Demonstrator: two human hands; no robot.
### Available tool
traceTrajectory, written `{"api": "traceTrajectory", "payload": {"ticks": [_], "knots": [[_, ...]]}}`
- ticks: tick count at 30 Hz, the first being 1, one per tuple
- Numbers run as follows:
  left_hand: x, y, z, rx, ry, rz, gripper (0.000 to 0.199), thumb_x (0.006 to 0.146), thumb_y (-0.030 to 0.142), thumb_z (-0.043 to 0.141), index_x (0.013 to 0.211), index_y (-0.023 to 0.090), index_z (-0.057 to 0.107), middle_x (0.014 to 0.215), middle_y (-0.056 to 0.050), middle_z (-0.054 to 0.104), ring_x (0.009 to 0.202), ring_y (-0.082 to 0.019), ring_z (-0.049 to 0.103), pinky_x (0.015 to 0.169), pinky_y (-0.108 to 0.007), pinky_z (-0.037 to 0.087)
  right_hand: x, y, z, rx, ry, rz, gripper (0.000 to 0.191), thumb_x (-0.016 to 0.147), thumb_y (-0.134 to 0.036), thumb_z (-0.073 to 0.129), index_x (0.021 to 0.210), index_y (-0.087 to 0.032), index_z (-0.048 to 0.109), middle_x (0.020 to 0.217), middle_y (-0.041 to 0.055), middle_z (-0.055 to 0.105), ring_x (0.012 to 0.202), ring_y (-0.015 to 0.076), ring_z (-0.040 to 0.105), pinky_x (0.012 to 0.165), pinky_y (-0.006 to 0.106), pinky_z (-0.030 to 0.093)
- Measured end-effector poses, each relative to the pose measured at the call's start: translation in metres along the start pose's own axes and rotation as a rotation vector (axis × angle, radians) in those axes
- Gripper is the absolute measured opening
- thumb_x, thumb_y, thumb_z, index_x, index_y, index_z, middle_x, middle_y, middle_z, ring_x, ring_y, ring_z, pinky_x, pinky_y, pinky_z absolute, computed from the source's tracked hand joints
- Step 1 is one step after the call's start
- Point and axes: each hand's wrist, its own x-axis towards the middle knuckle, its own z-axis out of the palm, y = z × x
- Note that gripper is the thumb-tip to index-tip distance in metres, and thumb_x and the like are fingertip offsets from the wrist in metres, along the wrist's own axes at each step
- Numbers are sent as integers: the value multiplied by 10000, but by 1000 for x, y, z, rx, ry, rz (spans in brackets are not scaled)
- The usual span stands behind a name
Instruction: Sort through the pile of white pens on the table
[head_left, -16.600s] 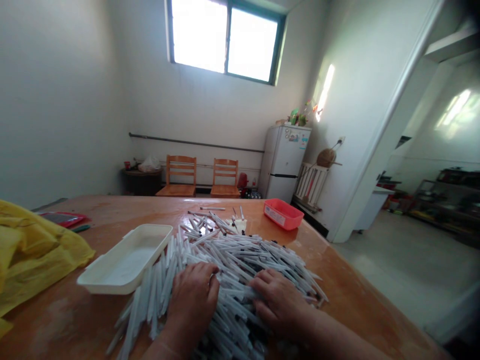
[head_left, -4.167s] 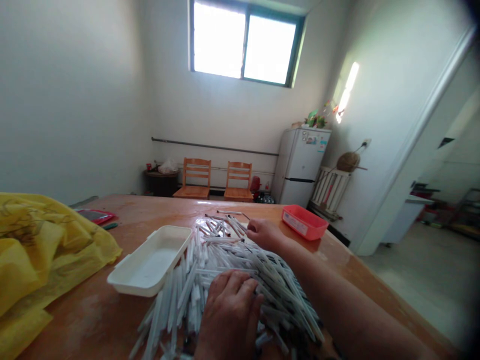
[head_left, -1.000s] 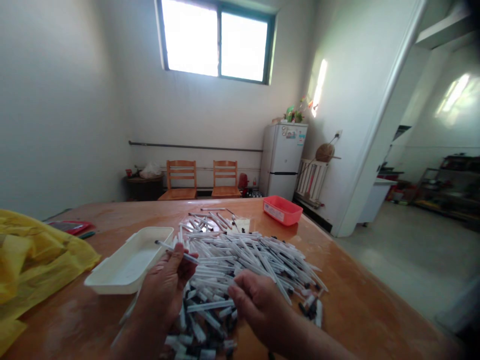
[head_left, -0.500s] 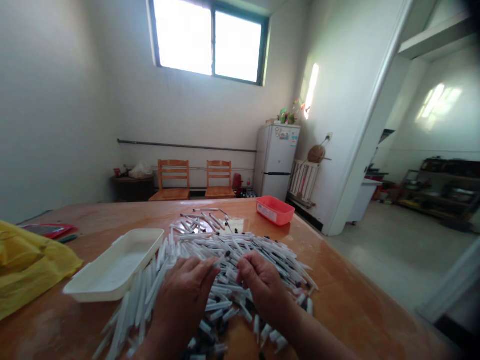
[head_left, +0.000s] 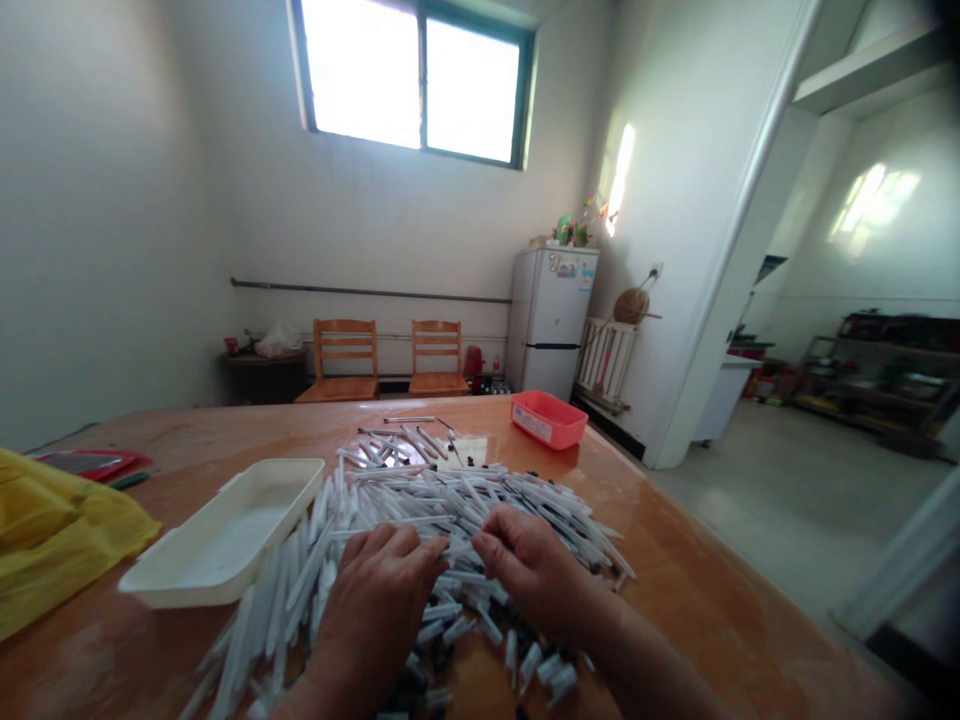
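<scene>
My left hand (head_left: 386, 590) is closed in a pinch over the pile, its fingertips on a thin, pale pen that is mostly hidden. Close by on the right, my right hand (head_left: 525, 560) is also closed, thumb against curled fingers; what it holds is hidden. The fingertips of both hands nearly meet. Beneath and around them spreads a heap of white, translucent pens (head_left: 420, 490), some showing dark insides or black ends. Short clear pen caps (head_left: 529, 660) with dark parts lie loose nearer to me, between and below my wrists.
A cream plastic tray (head_left: 169, 590) stands left of the pile. A red plastic basket (head_left: 551, 420) is at the far right of the wooden table (head_left: 697, 600). A yellow plastic bag (head_left: 67, 540) lies at the left edge. Behind are two chairs (head_left: 345, 360) and a refrigerator (head_left: 551, 320).
My left hand has shifted slightly right, toward the right hand, and its fingers have flattened. The black piece seen at its fingertips is no longer visible. My right hand has barely moved.
</scene>
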Motion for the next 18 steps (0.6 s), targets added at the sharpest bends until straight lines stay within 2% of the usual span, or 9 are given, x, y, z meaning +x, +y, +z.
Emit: {"api": "traceTrajectory", "payload": {"ticks": [3,7,9,12,14,18], "knots": [[0,0,0,8,-9,-7,227,961,337,519,1116,324,684,911,-37,672,876,-229,550,798,-378,320,0,1,-2,35,-19,36,222,964,-403,541,941,-186,583,783,-3,591,700,143,506,616,256,373],[0,0,-1,15,-5,-10,223,957,335,524,1108,323,688,904,-40,671,865,-231,545,795,-380,314,2,5,0,25,-55,62,432,1018,-473,408,738,-183,563,668,-5,558,628,135,499,605,266,370],[0,0,-1,15,-4,-5,222,956,334,524,1103,327,690,899,-40,669,868,-232,544,799,-381,310,2,7,1,24,-76,45,427,1014,-449,424,705,-186,555,657,-7,558,631,135,509,620,265,380],[0,0,-2,22,-18,-13,219,951,326,530,1097,327,693,895,-40,669,874,-235,546,795,-381,306,2,9,2,119,-100,60,235,962,-407,544,884,-195,610,766,-6,621,689,142,552,622,247,402],[0,0,-2,31,-30,-25,219,950,319,532,1095,323,696,897,-44,669,879,-239,549,791,-382,306,3,11,3,182,-115,104,265,976,-434,515,936,-194,620,789,-2,633,659,134,556,594,241,403],[1,0,-3,35,-52,-27,228,954,306,522,1101,325,694,905,-44,668,886,-241,556,806,-388,310,4,13,4,90,-77,94,493,1021,-489,390,692,-176,580,645,-2,564,601,125,510,606,255,393]]}}
